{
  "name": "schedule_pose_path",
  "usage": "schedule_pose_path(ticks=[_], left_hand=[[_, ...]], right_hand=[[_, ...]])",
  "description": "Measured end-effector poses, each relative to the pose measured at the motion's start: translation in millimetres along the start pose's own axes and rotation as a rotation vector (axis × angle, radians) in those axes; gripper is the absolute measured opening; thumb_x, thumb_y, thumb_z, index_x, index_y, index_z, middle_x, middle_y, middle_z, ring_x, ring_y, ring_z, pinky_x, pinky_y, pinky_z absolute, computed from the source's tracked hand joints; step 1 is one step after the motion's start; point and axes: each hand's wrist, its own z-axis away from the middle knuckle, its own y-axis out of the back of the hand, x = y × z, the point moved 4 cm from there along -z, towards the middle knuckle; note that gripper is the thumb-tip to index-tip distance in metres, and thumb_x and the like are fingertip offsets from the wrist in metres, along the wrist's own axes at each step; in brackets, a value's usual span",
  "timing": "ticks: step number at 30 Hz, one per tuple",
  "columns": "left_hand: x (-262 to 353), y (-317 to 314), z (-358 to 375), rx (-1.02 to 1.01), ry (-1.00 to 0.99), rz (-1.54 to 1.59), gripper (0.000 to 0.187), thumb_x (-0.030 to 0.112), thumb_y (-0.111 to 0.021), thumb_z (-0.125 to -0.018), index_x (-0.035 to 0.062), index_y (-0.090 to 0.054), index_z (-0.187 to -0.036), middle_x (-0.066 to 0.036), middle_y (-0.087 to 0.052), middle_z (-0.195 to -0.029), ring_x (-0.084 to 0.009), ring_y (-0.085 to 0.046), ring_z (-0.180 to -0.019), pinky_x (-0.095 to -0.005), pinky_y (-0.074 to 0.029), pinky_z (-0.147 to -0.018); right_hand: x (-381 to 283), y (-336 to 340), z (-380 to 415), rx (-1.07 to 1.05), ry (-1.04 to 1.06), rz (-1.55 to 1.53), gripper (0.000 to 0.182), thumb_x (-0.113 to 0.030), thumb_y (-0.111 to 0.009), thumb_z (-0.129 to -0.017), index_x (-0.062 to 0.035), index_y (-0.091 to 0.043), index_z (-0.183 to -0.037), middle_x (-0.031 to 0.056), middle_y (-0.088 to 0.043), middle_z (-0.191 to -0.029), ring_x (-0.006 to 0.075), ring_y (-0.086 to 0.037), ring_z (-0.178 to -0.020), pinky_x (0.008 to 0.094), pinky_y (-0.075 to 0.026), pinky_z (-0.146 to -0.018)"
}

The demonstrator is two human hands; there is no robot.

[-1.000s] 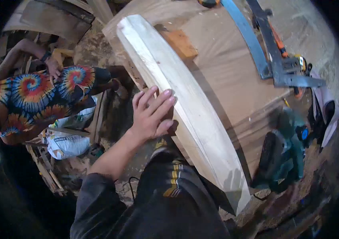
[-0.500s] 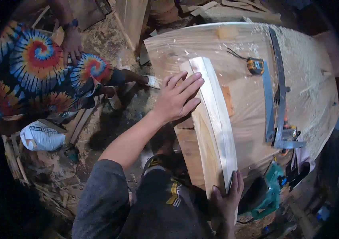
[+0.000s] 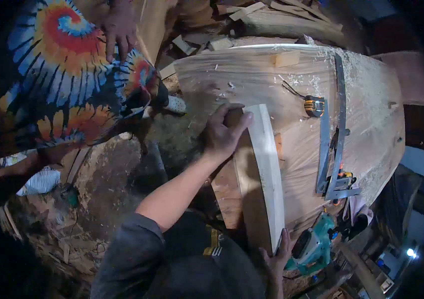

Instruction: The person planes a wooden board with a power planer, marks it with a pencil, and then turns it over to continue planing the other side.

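A long, slightly curved piece of wood [image 3: 268, 157] lies lengthwise before me, its pale top face lit and its left side in shadow. My left hand [image 3: 223, 130] grips the far end, with the thumb over the upper edge and the fingers curled round the left side. At the near end my right hand [image 3: 276, 260] holds the wood between the thumb and the fingers. Beyond the wood is a broad wooden worktop [image 3: 212, 74] strewn with shavings. A small wood block [image 3: 287, 59] sits toward the worktop's far edge.
On the worktop lie a yellow-black tape measure [image 3: 314, 106], a dark metal bar [image 3: 340, 84] and a metal square [image 3: 344, 193]. A teal power tool [image 3: 316, 246] is at the lower right. Another person in tie-dye clothes [image 3: 67, 60] stands at the left. Scrap wood [image 3: 286, 25] lies behind.
My left hand has gone from lying spread on the top face to gripping the far end. The wood has tipped, showing more of its left side. The other person appears closer.
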Motion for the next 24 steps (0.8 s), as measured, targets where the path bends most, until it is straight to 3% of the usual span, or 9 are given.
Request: schedule_pose_path(ticks=[4, 7, 12, 15, 16, 19, 21, 22, 24], left_hand=[[-2, 4, 3, 0.004, 0.054, 0.118, 0.020, 0.019, -0.067, -0.091, -0.0014, -0.065, -0.094, -0.006, -0.070, -0.080, -0.0117, -0.064, -0.076, -0.0261, -0.049, -0.073], [11, 0, -1, 0.048, 0.066, -0.101, 0.018, 0.016, -0.066, -0.093, -0.0012, -0.064, -0.093, -0.005, -0.069, -0.078, -0.0105, -0.063, -0.074, -0.0255, -0.048, -0.071], [9, 14, -5, -0.012, -0.001, -0.188, 0.035, 0.024, -0.048, -0.102, -0.0049, -0.068, -0.105, -0.011, -0.069, -0.089, -0.0175, -0.063, -0.085, -0.0320, -0.047, -0.081], [-2, 16, -15, -0.024, -0.045, -0.094, 0.033, 0.021, -0.048, -0.102, -0.0046, -0.068, -0.103, -0.012, -0.069, -0.092, -0.0177, -0.063, -0.085, -0.0322, -0.047, -0.081], [-2, 21, -16, -0.050, -0.082, -0.325, 0.033, 0.018, -0.044, -0.101, -0.0047, -0.067, -0.098, -0.015, -0.068, -0.093, -0.0218, -0.064, -0.085, -0.0338, -0.048, -0.080], [-10, 26, -30, -0.116, -0.233, -0.339, 0.036, 0.018, -0.039, -0.100, -0.0044, -0.066, -0.093, -0.017, -0.067, -0.090, -0.0277, -0.065, -0.085, -0.0356, -0.049, -0.079], [-15, 21, -34, -0.147, -0.238, -0.301, 0.041, 0.024, -0.035, -0.099, -0.0039, -0.064, -0.088, -0.020, -0.065, -0.086, -0.0335, -0.064, -0.082, -0.0395, -0.049, -0.077], [-25, 20, -35, -0.155, -0.240, -0.266, 0.051, 0.032, -0.030, -0.101, -0.0047, -0.062, -0.087, -0.019, -0.065, -0.087, -0.0315, -0.063, -0.082, -0.0391, -0.049, -0.076], [-42, 23, -34, -0.153, -0.213, -0.244, 0.063, 0.044, -0.024, -0.102, -0.0053, -0.060, -0.086, -0.020, -0.064, -0.086, -0.0310, -0.063, -0.081, -0.0395, -0.049, -0.074]], right_hand=[[1, -3, 6, 0.006, -0.020, -0.085, 0.094, -0.036, -0.084, -0.069, -0.0050, -0.039, -0.146, 0.0259, -0.042, -0.143, 0.0423, -0.042, -0.131, 0.0491, -0.037, -0.108], [-3, 1, 2, -0.007, -0.064, -0.058, 0.096, -0.037, -0.084, -0.068, -0.0040, -0.038, -0.146, 0.0256, -0.042, -0.143, 0.0421, -0.042, -0.131, 0.0492, -0.037, -0.108], [0, -1, 4, -0.018, -0.098, -0.104, 0.095, -0.037, -0.083, -0.068, -0.0050, -0.039, -0.146, 0.0250, -0.041, -0.143, 0.0413, -0.043, -0.130, 0.0494, -0.039, -0.107], [5, -3, 6, -0.008, -0.108, -0.093, 0.096, -0.049, -0.081, -0.069, -0.0037, -0.041, -0.143, 0.0284, -0.040, -0.144, 0.0459, -0.040, -0.132, 0.0512, -0.038, -0.107], [6, -2, 6, -0.014, -0.099, -0.070, 0.097, -0.051, -0.080, -0.070, -0.0041, -0.039, -0.144, 0.0282, -0.039, -0.145, 0.0455, -0.040, -0.133, 0.0512, -0.038, -0.107], [5, -3, 9, -0.057, -0.129, -0.105, 0.094, -0.049, -0.078, -0.075, -0.0062, -0.035, -0.148, 0.0243, -0.035, -0.149, 0.0420, -0.037, -0.136, 0.0504, -0.039, -0.107], [9, -6, 9, -0.116, -0.227, -0.243, 0.087, -0.040, -0.077, -0.083, -0.0088, -0.033, -0.151, 0.0173, -0.030, -0.153, 0.0363, -0.033, -0.141, 0.0490, -0.042, -0.105], [17, -12, 12, -0.114, -0.194, -0.278, 0.090, -0.040, -0.078, -0.082, -0.0076, -0.031, -0.152, 0.0173, -0.020, -0.157, 0.0385, -0.030, -0.141, 0.0508, -0.043, -0.105], [14, -10, 13, -0.129, -0.224, -0.276, 0.091, -0.039, -0.078, -0.082, -0.0069, -0.029, -0.152, 0.0191, -0.021, -0.157, 0.0401, -0.030, -0.141, 0.0517, -0.041, -0.107]])
